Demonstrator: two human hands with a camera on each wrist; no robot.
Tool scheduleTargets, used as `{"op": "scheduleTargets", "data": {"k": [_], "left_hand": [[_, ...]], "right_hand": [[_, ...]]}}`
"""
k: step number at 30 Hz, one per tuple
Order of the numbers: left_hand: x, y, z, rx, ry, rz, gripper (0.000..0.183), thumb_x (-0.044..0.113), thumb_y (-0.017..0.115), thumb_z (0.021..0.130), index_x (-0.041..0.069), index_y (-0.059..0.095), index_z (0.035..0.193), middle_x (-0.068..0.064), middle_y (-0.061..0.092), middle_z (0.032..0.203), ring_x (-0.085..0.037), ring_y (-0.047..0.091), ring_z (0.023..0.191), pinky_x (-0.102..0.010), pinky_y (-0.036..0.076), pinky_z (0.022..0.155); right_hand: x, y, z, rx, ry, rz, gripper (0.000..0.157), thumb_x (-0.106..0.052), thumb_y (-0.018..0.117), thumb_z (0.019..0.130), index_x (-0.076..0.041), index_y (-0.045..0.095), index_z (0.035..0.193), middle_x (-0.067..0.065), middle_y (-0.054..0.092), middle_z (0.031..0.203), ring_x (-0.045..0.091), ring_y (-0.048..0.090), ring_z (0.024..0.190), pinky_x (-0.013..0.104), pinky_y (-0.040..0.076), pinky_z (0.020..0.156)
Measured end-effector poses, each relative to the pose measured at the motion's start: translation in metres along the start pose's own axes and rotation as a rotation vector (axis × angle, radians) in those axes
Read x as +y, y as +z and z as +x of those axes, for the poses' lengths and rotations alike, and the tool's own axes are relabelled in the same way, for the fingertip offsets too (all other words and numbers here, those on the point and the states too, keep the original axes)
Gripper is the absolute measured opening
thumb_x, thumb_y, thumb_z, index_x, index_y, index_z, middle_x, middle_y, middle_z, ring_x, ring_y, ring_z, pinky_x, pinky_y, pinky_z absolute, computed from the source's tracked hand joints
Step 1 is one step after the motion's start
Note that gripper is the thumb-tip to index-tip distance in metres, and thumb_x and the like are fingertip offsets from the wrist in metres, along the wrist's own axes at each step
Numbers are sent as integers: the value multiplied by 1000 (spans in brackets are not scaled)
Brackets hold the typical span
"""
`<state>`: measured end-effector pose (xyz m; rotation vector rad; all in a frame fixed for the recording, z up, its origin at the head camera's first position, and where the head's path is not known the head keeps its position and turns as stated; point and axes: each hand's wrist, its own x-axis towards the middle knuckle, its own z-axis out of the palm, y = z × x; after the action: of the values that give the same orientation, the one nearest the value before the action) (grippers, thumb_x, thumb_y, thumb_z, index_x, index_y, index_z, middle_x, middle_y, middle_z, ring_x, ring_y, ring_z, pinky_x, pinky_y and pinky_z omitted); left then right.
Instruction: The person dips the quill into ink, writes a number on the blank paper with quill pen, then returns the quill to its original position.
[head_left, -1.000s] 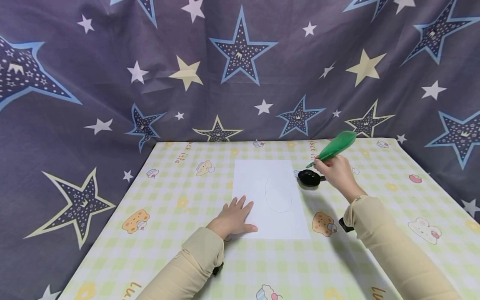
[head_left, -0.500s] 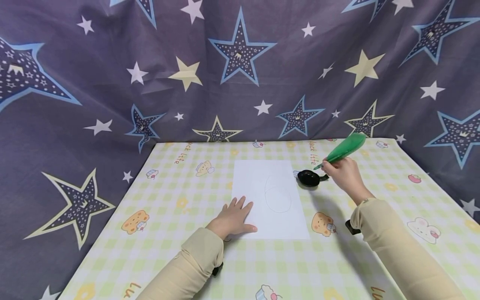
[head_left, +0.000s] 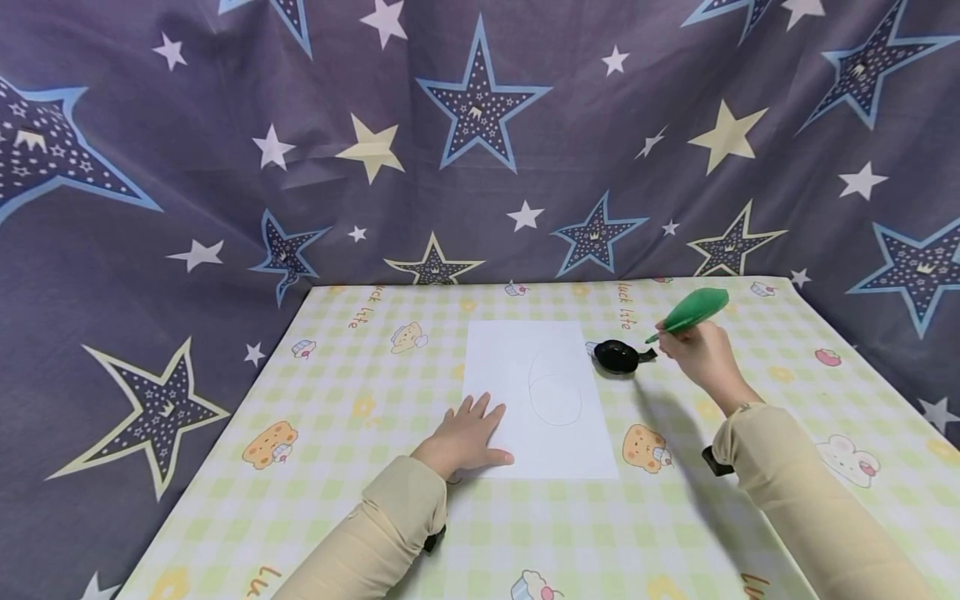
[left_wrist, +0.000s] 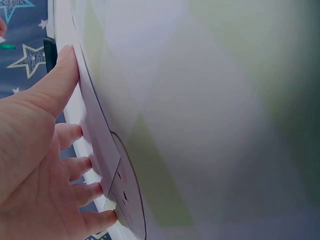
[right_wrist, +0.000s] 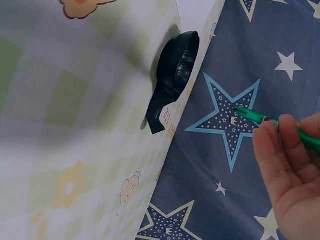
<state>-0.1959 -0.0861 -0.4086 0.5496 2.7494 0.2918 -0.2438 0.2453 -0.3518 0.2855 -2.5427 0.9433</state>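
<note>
My left hand (head_left: 465,435) lies with fingers spread on the lower left of a white sheet of paper (head_left: 498,354). A thin line shaped like a 6 (head_left: 556,400) is on the sheet's right half. In the left wrist view, the straight fingers of the left hand (left_wrist: 35,145) rest along the paper's edge. My right hand (head_left: 703,360) pinches a green pen (head_left: 696,309) with a broad leaf-shaped top, its tip pointing down left. Just left of that tip sits a glossy black rounded object (head_left: 617,357) with a short bent handle. Its hollow side shows in the right wrist view.
A pale green checked cloth with cartoon prints (head_left: 330,475) covers the table. Behind it hangs a dark curtain with stars (head_left: 480,108). Small black devices (head_left: 717,461) are strapped at both wrists.
My right hand has moved right and slightly down with the pen, its tip passing from above the black object to its right. The left hand and paper stay put.
</note>
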Motion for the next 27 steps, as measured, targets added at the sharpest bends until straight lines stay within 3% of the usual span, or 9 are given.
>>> {"op": "scheduleTargets", "data": {"k": [6, 12, 20, 23, 27], "left_hand": [[0, 0, -1, 3, 3, -12, 79, 49, 61, 83, 10, 30, 145, -16, 17, 150, -39, 11, 135, -55, 14, 105], [1, -1, -2, 4, 3, -10, 79, 49, 61, 84, 10, 30, 145, -17, 17, 150, -39, 12, 135, -55, 15, 105], [0, -1, -1, 0, 2, -4, 79, 49, 60, 84, 10, 29, 145, -17, 16, 150, -39, 12, 135, -55, 14, 105], [0, 1, 0, -1, 0, 2, 80, 50, 60, 83, 11, 29, 145, -16, 16, 150, -38, 11, 135, -54, 14, 105], [0, 1, 1, 1, 2, 5, 80, 50, 60, 83, 11, 29, 145, -16, 17, 150, -38, 12, 135, -54, 15, 105]], "right_hand": [[1, -1, -3, -28, 22, 32, 20, 3, 53, 84, 1, 68, 97, 6, 62, 64, 13, 49, 51, 26, 38, 46], [2, -2, -6, -43, 51, 53, 24, 2, 52, 82, -3, 68, 99, 9, 63, 70, 12, 49, 54, 27, 39, 48], [5, -1, -7, -4, -74, 16, 21, 9, 54, 83, 4, 63, 102, 22, 65, 88, 36, 61, 76, 47, 49, 68], [4, -2, -7, -27, -11, 29, 25, 9, 51, 85, 5, 59, 108, 25, 65, 92, 39, 62, 82, 49, 49, 72], [4, -2, -6, -80, 104, 66, 35, 8, 40, 86, 4, 53, 119, 27, 63, 100, 35, 63, 81, 36, 51, 62]]}}
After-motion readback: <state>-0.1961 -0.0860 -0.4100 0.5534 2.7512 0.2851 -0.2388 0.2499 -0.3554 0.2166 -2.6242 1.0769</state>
